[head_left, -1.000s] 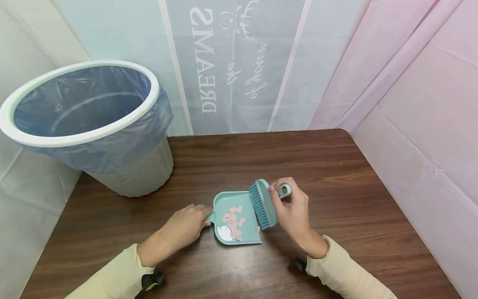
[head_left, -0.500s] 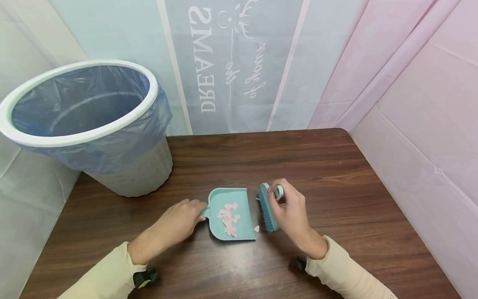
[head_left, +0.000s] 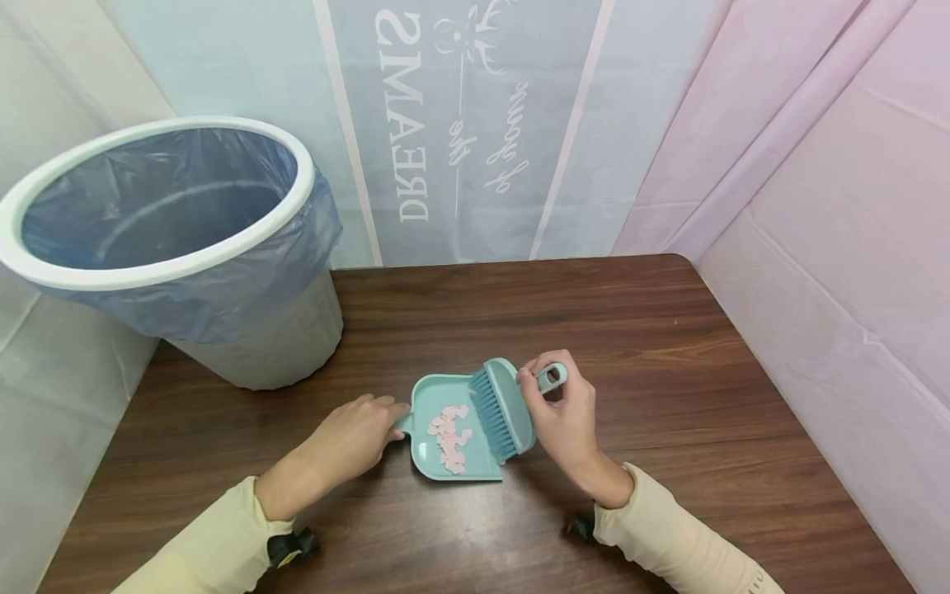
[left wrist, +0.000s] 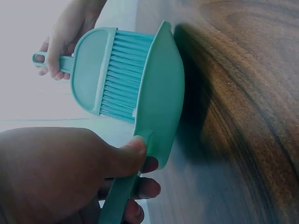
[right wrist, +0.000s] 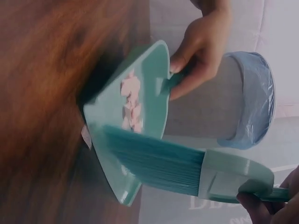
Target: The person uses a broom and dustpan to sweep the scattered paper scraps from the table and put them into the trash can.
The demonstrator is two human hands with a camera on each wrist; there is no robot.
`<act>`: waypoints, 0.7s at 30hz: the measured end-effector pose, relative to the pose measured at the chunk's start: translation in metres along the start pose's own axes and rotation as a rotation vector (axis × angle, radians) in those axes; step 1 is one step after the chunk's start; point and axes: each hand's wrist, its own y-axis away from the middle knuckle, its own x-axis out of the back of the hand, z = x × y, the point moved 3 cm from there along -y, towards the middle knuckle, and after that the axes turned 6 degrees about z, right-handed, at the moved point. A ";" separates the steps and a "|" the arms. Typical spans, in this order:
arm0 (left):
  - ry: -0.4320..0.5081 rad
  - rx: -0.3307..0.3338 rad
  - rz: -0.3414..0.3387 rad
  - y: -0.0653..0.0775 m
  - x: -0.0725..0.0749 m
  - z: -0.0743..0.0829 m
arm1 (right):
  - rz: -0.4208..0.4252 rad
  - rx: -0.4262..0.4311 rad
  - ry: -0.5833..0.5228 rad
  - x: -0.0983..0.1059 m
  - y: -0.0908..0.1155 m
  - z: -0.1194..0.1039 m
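My left hand (head_left: 359,436) grips the short handle of a teal dustpan (head_left: 434,388), thumb on top and fingers beneath in the left wrist view. Several small pink paper scraps (head_left: 449,437) lie in a cluster inside the pan. With my right hand (head_left: 564,412) I hold a matching teal hand brush (head_left: 512,400) by its looped handle. Its bristles (right wrist: 154,158) reach over the pan's front lip. One paper scrap (right wrist: 86,136) sits on the table right at that lip in the right wrist view.
A tall waste bin (head_left: 267,346) with a white rim and a blue liner bag stands at the back left of the wooden table (head_left: 638,330). Printed cloth (head_left: 475,124) hangs behind the table, and a pale wall covering (head_left: 839,272) runs along the right side.
The dustpan has shifted slightly left with my left hand. My right hand pulled the brush off the pan's lip, showing scraps on the table, then swept it left over the lip again.
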 end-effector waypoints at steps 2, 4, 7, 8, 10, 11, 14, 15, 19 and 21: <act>0.002 0.003 0.000 0.000 0.000 0.000 | 0.013 0.002 -0.006 0.002 -0.001 0.000; 0.003 0.008 -0.001 0.001 -0.001 0.000 | 0.016 0.006 0.010 0.003 -0.002 0.000; 0.007 0.016 -0.007 0.002 -0.001 0.000 | 0.013 0.015 0.032 0.005 -0.002 0.000; 0.008 0.017 -0.009 0.002 -0.001 0.000 | 0.013 0.022 0.045 0.006 -0.002 0.000; 0.008 0.012 -0.008 0.002 -0.001 0.000 | 0.015 0.041 0.073 0.007 -0.003 -0.001; 0.006 0.009 -0.006 0.002 0.000 0.000 | 0.016 0.052 0.088 0.007 -0.003 -0.001; -0.002 0.001 0.005 0.002 0.002 0.000 | 0.012 0.100 0.129 0.007 -0.003 -0.003; -0.004 0.000 0.008 0.002 0.003 0.000 | 0.008 0.112 0.134 0.007 -0.002 -0.003; -0.005 0.000 0.004 0.002 0.005 0.000 | -0.011 0.108 0.103 0.002 0.003 -0.002; -0.001 0.000 0.001 0.002 0.005 0.000 | -0.009 0.078 0.072 0.000 0.005 -0.001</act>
